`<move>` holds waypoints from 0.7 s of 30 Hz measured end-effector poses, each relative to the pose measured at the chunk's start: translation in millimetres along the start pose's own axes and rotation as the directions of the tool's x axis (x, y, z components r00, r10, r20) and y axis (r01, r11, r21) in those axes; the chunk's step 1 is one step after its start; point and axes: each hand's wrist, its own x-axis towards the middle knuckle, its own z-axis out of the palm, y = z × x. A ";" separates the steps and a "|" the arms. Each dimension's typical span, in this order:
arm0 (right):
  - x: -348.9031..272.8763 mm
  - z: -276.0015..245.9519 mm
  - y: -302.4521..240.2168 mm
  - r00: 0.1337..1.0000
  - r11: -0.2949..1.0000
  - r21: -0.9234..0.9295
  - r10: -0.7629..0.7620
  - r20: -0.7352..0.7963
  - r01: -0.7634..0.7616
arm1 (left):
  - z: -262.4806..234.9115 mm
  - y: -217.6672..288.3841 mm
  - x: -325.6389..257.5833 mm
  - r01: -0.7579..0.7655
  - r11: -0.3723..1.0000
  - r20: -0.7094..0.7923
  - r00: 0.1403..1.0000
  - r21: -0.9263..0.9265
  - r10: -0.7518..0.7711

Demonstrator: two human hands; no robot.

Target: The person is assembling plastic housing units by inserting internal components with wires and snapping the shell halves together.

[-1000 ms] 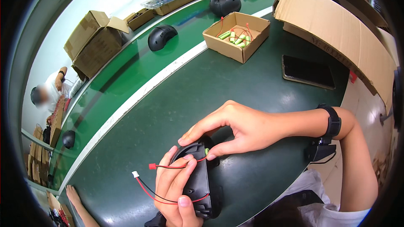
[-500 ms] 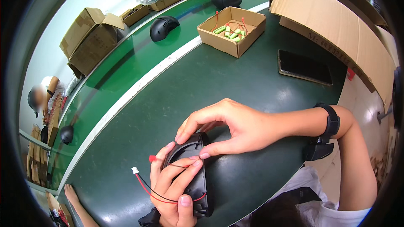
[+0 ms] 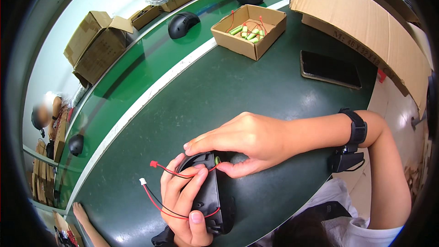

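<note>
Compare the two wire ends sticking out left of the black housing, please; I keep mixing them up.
The upper wire end carries a red plug, the lower wire end a white one. The red plug sits higher, closer to the right hand; the white plug hangs lower, beside the left hand. Both run back to the black housing.
</note>
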 end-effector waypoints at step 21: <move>9.2 -19.5 11.1 0.975 0.947 0.245 0.180 0.129 -0.207 | -8.3 15.1 23.1 -0.011 0.999 0.129 0.992 0.046 0.005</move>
